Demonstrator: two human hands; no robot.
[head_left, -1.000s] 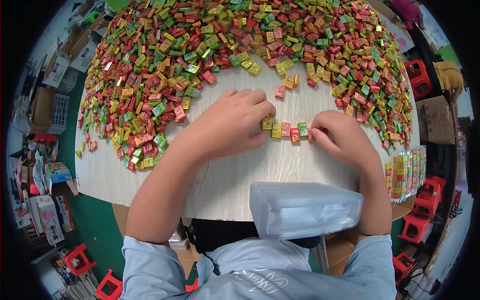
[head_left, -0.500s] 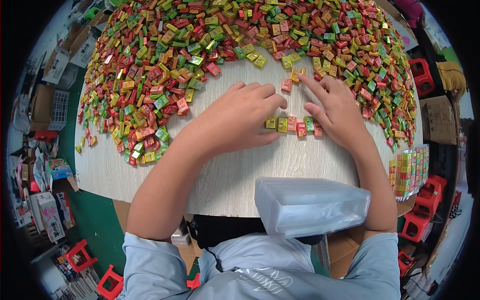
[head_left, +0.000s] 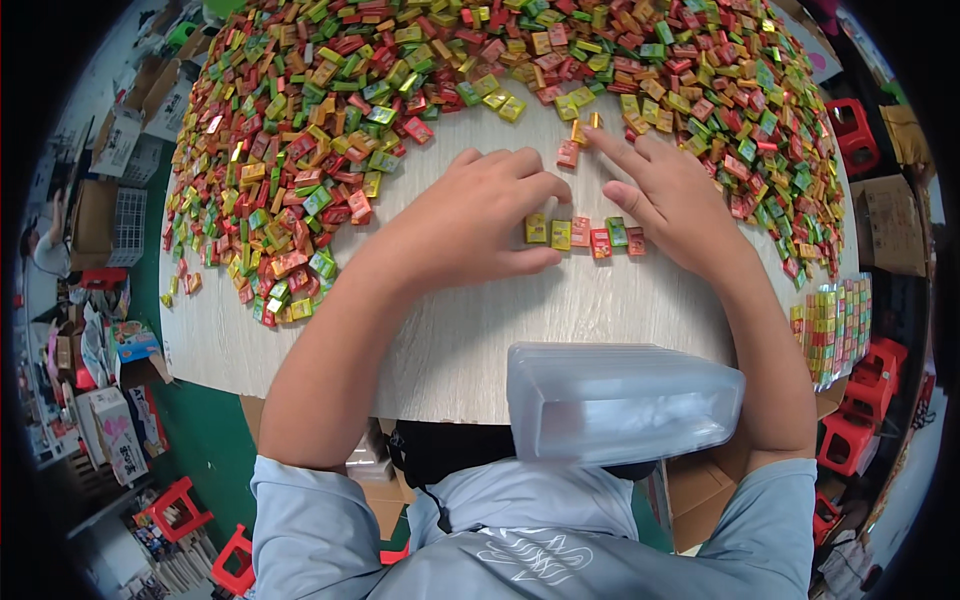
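Observation:
My left hand (head_left: 480, 215) hovers low over the table with fingers curved and thumb apart, holding nothing. Between my hands lies a short row of small wrapped packets, with a yellow packet (head_left: 536, 228) at its left end nearest my left thumb and fingers. A red packet (head_left: 600, 243) and a green packet (head_left: 616, 232) are further along the row. My right hand (head_left: 680, 205) is open, its index finger stretched out to a small orange-gold packet (head_left: 596, 121). Another gold packet (head_left: 577, 132) and a pinkish-red packet (head_left: 567, 154) lie beside that fingertip.
A large heap of red, green, yellow and orange packets (head_left: 300, 150) curves around the far side of the table (head_left: 440, 370). Stacked clear plastic trays (head_left: 625, 405) stand at the near edge. Packets arranged in a block (head_left: 835, 325) sit at the right edge. Red stools and cartons surround the table.
The whole view has shifted slightly. Both hands keep nearly the same pose, my right index fingertip still at the gold packets. A person has come into view at the far left.

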